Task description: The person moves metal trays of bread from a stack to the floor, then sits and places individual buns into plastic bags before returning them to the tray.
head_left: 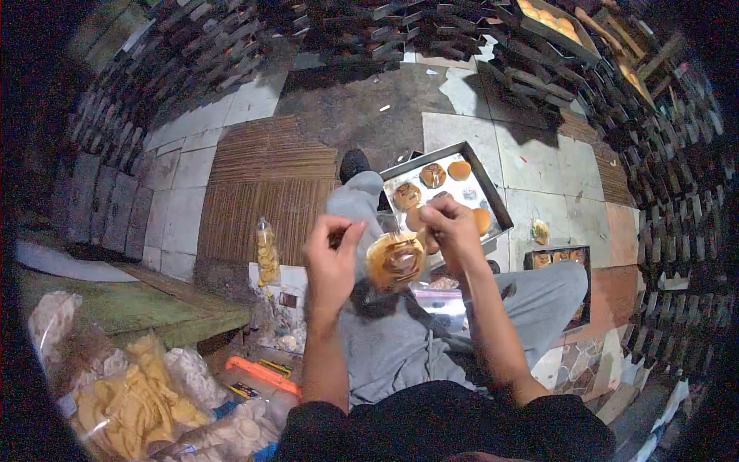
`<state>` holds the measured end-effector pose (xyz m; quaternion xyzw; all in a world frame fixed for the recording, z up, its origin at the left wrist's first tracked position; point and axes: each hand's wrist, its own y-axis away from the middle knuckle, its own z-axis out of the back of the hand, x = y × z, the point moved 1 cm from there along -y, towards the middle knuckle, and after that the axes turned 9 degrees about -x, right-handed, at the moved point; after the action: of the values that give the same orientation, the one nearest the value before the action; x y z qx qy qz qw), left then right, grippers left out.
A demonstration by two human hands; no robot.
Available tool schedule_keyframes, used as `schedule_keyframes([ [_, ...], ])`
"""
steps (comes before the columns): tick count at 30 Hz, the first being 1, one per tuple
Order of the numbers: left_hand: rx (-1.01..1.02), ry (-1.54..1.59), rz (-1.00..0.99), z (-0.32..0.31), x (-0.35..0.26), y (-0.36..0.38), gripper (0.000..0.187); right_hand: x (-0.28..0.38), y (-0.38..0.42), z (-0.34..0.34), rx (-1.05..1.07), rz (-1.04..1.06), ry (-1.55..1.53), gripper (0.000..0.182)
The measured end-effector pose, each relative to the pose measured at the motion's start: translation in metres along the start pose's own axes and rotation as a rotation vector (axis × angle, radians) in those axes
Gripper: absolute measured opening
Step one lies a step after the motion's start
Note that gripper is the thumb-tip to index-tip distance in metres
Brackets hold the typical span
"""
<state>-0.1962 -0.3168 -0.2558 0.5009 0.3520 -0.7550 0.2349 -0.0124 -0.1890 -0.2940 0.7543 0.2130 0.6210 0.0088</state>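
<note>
A clear plastic bag with a round, chocolate-striped bun (395,260) hangs between my two hands above my lap. My left hand (331,260) pinches the bag's upper left edge with closed fingers. My right hand (449,223) grips the bag's top right, just over the bun. Beyond the hands, a metal tray (494,202) rests on my knee and holds several buns, some striped, some plain golden. My grey trousers (385,346) and one dark shoe (354,163) show below.
Bags of crackers and chips (138,400) lie at the lower left beside an orange tool (262,373). A small bagged snack (267,252) stands on the floor. Another tray of buns (558,258) sits at right. Stacked empty trays (539,69) line the back walls.
</note>
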Motion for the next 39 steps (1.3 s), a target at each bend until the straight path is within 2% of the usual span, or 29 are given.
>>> schedule_keyframes([
  [1, 0.040, 0.025, -0.055, -0.006, -0.001, -0.008, 0.018, 0.001, -0.006, -0.006, 0.003, -0.002, -0.002, 0.019],
  [3, 0.065, -0.094, -0.050, -0.006, -0.007, -0.010, 0.018, -0.006, -0.016, -0.016, 0.181, -0.160, -0.055, 0.017],
  [4, 0.034, -0.145, -0.077, 0.002, -0.009, -0.009, 0.019, -0.034, -0.035, -0.007, 0.149, -0.168, -0.110, 0.016],
  [5, 0.004, -0.197, -0.112, 0.010, -0.013, -0.011, 0.020, -0.035, -0.034, -0.005, 0.166, -0.076, -0.062, 0.016],
  [6, -0.003, -0.225, -0.018, 0.017, -0.023, -0.002, 0.021, -0.039, -0.024, -0.008, 0.196, -0.086, -0.077, 0.016],
  [7, -0.022, -0.243, -0.009, 0.024, -0.016, 0.007, 0.021, -0.045, -0.011, -0.009, 0.231, -0.109, -0.085, 0.016],
  [8, -0.008, -0.270, 0.061, 0.032, 0.001, 0.018, 0.023, -0.065, -0.005, -0.011, 0.267, -0.308, -0.236, 0.016],
  [9, 0.012, -0.295, 0.124, 0.039, 0.017, 0.029, 0.025, -0.104, -0.007, -0.008, 0.260, -0.408, -0.235, 0.023],
  [10, 0.050, -0.170, 0.513, 0.045, 0.032, 0.040, 0.023, -0.115, 0.001, -0.013, 0.272, -0.499, -0.338, 0.023],
  [11, 0.042, -0.186, 0.515, 0.046, 0.031, 0.051, 0.023, -0.125, 0.011, -0.019, 0.281, -0.590, -0.438, 0.023],
  [13, -0.046, -0.051, 0.864, 0.035, 0.030, 0.068, 0.020, -0.145, 0.020, -0.023, 0.214, -0.640, -0.487, 0.021],
  [15, 0.014, -0.050, 0.876, 0.017, 0.024, 0.085, 0.026, -0.147, 0.024, -0.014, 0.261, -0.590, -0.428, 0.023],
  [17, 0.088, -0.230, 0.286, -0.008, 0.028, 0.089, 0.038, -0.118, 0.021, -0.007, 0.019, -0.535, -0.250, 0.029],
  [18, 0.226, -0.431, 0.144, -0.019, 0.006, 0.082, 0.049, -0.103, 0.018, 0.008, 0.070, -0.633, -0.511, 0.036],
  [19, 0.250, -0.423, 0.137, -0.032, 0.008, 0.080, 0.049, -0.096, 0.015, 0.015, 0.089, -0.609, -0.666, 0.042],
  [21, 0.492, -0.708, -0.324, -0.057, 0.012, 0.078, 0.054, -0.100, 0.003, 0.027, 0.099, -0.366, -0.509, 0.044],
  [23, 0.585, -0.679, -0.280, -0.066, 0.007, 0.077, 0.053, -0.134, -0.024, 0.046, 0.013, -0.341, -0.395, 0.043],
  [25, 0.567, -0.893, -0.306, -0.058, 0.004, 0.079, 0.054, -0.182, -0.063, 0.071, -0.061, -0.319, -0.275, 0.043],
  [27, 0.606, -0.994, -0.231, -0.029, 0.016, 0.078, 0.061, -0.227, -0.105, 0.110, -0.203, -0.618, -0.456, 0.039],
  [29, 0.557, -0.742, -0.292, 0.017, 0.046, 0.080, 0.067, -0.233, -0.143, 0.147, -0.269, -0.543, -0.522, 0.037],
  [31, 0.487, -0.646, -0.200, 0.067, 0.102, 0.093, 0.068, -0.196, -0.161, 0.173, -0.409, -0.539, -0.473, 0.039],
  [32, 0.468, -0.612, -0.165, 0.086, 0.124, 0.096, 0.068, -0.213, -0.173, 0.197, -0.424, -0.542, -0.470, 0.039],
  [34, 0.801, -1.043, 0.223, 0.110, 0.148, 0.091, 0.052, -0.267, -0.195, 0.247, -0.766, -0.349, 0.270, 0.037],
  [35, 0.956, -1.253, 0.427, 0.119, 0.157, 0.089, 0.046, -0.258, -0.185, 0.243, -0.772, -0.348, 0.277, 0.037],
  [36, 1.108, -1.459, 0.642, 0.128, 0.165, 0.089, 0.041, -0.248, -0.163, 0.240, -0.518, -0.256, 0.681, 0.036],
  [37, 1.112, -1.452, 0.645, 0.130, 0.169, 0.081, 0.041, -0.232, -0.135, 0.233, -0.236, -0.154, 1.065, 0.036],
  [38, 1.174, -1.429, 0.666, 0.124, 0.174, 0.067, 0.039, -0.202, -0.102, 0.209, -0.082, -0.126, 1.041, 0.033],
  [39, 1.100, -1.320, 0.661, 0.117, 0.177, 0.058, 0.038, -0.173, -0.065, 0.175, 0.073, -0.103, 1.015, 0.030],
])
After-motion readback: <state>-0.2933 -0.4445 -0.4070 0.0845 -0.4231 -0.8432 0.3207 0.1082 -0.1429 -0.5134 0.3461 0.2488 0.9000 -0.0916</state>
